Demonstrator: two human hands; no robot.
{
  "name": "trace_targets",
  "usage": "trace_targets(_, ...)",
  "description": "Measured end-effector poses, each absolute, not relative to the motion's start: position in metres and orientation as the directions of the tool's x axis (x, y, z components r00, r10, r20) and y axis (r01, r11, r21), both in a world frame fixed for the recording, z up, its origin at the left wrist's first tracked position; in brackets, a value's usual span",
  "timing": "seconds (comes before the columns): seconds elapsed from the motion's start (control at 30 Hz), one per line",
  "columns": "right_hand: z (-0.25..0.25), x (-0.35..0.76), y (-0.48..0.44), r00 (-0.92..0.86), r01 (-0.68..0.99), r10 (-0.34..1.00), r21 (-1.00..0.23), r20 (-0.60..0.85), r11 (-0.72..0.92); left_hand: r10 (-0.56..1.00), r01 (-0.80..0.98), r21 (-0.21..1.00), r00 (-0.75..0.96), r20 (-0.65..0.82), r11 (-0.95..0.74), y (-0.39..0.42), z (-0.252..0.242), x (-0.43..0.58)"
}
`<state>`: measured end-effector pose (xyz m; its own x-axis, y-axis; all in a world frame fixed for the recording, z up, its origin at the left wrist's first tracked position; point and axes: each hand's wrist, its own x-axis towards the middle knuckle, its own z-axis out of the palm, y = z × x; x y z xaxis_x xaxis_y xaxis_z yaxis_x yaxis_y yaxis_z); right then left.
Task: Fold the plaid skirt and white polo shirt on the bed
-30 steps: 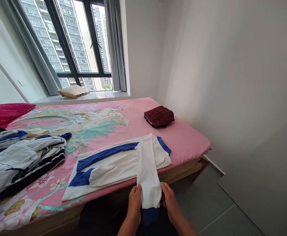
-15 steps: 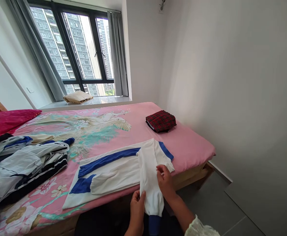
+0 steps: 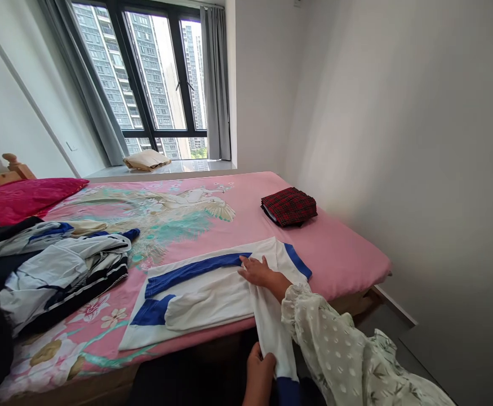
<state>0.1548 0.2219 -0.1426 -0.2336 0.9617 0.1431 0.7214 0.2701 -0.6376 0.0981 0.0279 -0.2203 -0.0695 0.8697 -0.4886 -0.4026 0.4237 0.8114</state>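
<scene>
A white shirt with blue panels (image 3: 212,304) lies partly folded along the near edge of the bed. One white sleeve (image 3: 269,327) hangs over that edge, ending in a blue cuff (image 3: 287,389). My left hand (image 3: 261,363) is closed on the side of this sleeve, above the cuff. My right hand (image 3: 258,272) rests on the shirt near the top of the sleeve, its fingers spread over the white cloth and the end of the blue stripe.
A heap of clothes (image 3: 64,270) lies on the left of the bed, near a red pillow (image 3: 30,197). A folded red plaid garment (image 3: 291,206) sits beyond the shirt on the pink sheet (image 3: 347,254). A beige folded cloth (image 3: 147,159) lies on the windowsill.
My right hand has left the sleeve's lower part and moved up and away from me onto the shirt, its fingers opening. My left hand keeps the sleeve. The view has shifted slightly left.
</scene>
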Motion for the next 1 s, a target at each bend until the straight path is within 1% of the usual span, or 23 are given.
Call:
trace_targets(0.07,-0.139,0.176,0.207,-0.138,0.689,0.968,-0.682,0.209,0.245,0.855,-0.432,0.775,-0.016,-0.518,0.461,0.025,-0.222,0.096)
trace_targets(0.17,-0.149,0.215,0.160,0.087,0.662,0.962,-0.737,0.258,0.138,0.854,-0.513,0.719,0.057,-0.516,0.469,0.026,-0.217,0.091)
trace_targets(0.2,-0.157,0.227,0.141,0.164,0.636,0.958,-0.767,0.235,0.079,0.856,-0.531,0.708,0.068,-0.512,0.466,0.027,-0.215,0.089)
trace_targets(0.23,-0.168,0.236,0.121,0.234,0.583,0.955,-0.812,0.181,0.011,0.858,-0.536,0.707,0.069,-0.509,0.462,0.029,-0.212,0.088)
trace_targets(0.27,-0.179,0.242,0.104,0.303,0.456,0.951,-0.886,0.063,-0.086,0.860,-0.527,0.715,0.063,-0.506,0.459,0.031,-0.211,0.088)
trace_targets(0.33,-0.201,0.246,0.076,0.309,0.193,0.929,-0.943,-0.204,-0.271,0.863,-0.496,0.736,0.057,-0.502,0.461,0.032,-0.210,0.088)
trace_targets(0.37,-0.210,0.243,0.067,0.255,0.049,0.912,-0.937,-0.322,-0.345,0.865,-0.479,0.747,0.053,-0.499,0.460,0.032,-0.212,0.088)
trace_targets(0.4,-0.217,0.239,0.062,0.185,-0.070,0.901,-0.920,-0.392,-0.386,0.866,-0.465,0.754,0.055,-0.497,0.463,0.030,-0.214,0.087)
trace_targets(0.43,-0.222,0.233,0.060,0.128,-0.174,0.903,-0.905,-0.411,-0.387,0.869,-0.442,0.771,0.046,-0.492,0.460,0.028,-0.216,0.086)
trace_targets(0.47,-0.225,0.228,0.060,0.090,-0.269,0.912,-0.892,-0.400,-0.364,0.877,-0.399,0.804,0.005,-0.480,0.441,0.026,-0.219,0.083)
trace_targets(0.5,-0.228,0.223,0.061,0.081,-0.335,0.926,-0.885,-0.368,-0.322,0.894,-0.327,0.857,-0.070,-0.443,0.399,0.024,-0.221,0.079)
trace_targets(0.53,-0.230,0.220,0.064,0.097,-0.361,0.941,-0.892,-0.325,-0.271,0.916,-0.221,0.918,-0.162,-0.367,0.329,0.023,-0.222,0.075)
trace_targets(0.57,-0.232,0.217,0.066,0.124,-0.368,0.949,-0.902,-0.290,-0.227,0.939,-0.081,0.969,-0.240,-0.247,0.234,0.025,-0.221,0.070)
trace_targets(0.6,-0.233,0.215,0.068,0.147,-0.366,0.952,-0.909,-0.270,-0.201,0.954,0.077,0.989,-0.284,-0.096,0.122,0.029,-0.218,0.065)
trace_targets(0.63,-0.234,0.214,0.070,0.159,-0.357,0.952,-0.914,-0.261,-0.191,0.960,0.231,0.973,-0.275,0.059,0.006,0.037,-0.213,0.061)
trace_targets(0.67,-0.234,0.213,0.072,0.167,-0.341,0.952,-0.921,-0.256,-0.188,0.958,0.358,0.928,-0.216,0.186,-0.099,0.048,-0.206,0.058)
trace_targets(0.7,-0.234,0.213,0.073,0.178,-0.315,0.953,-0.932,-0.246,-0.181,0.951,0.474,0.860,-0.127,0.281,-0.190,0.062,-0.199,0.057)
trace_targets(0.73,-0.232,0.213,0.075,0.190,-0.283,0.953,-0.943,-0.234,-0.175,0.940,0.575,0.777,-0.035,0.338,-0.258,0.078,-0.192,0.056)
trace_targets(0.77,-0.230,0.213,0.076,0.203,-0.247,0.953,-0.954,-0.224,-0.171,0.929,0.655,0.691,0.047,0.366,-0.305,0.095,-0.186,0.057)
trace_targets(0.83,-0.226,0.215,0.080,0.241,-0.172,0.951,-0.973,-0.195,-0.156,0.915,0.746,0.559,0.171,0.364,-0.362,0.128,-0.181,0.059)
trace_targets(0.87,-0.225,0.216,0.081,0.270,-0.138,0.947,-0.980,-0.174,-0.141,0.913,0.767,0.522,0.203,0.354,-0.373,0.142,-0.182,0.059)
trace_targets(0.93,-0.225,0.221,0.082,0.331,-0.082,0.934,-0.990,-0.134,-0.113,0.913,0.786,0.489,0.231,0.335,-0.378,0.161,-0.192,0.058)
trace_targets(1.0,-0.227,0.228,0.081,0.353,-0.049,0.927,-0.992,-0.125,-0.115,0.913,0.829,0.417,0.248,0.324,-0.373,0.169,-0.205,0.053)
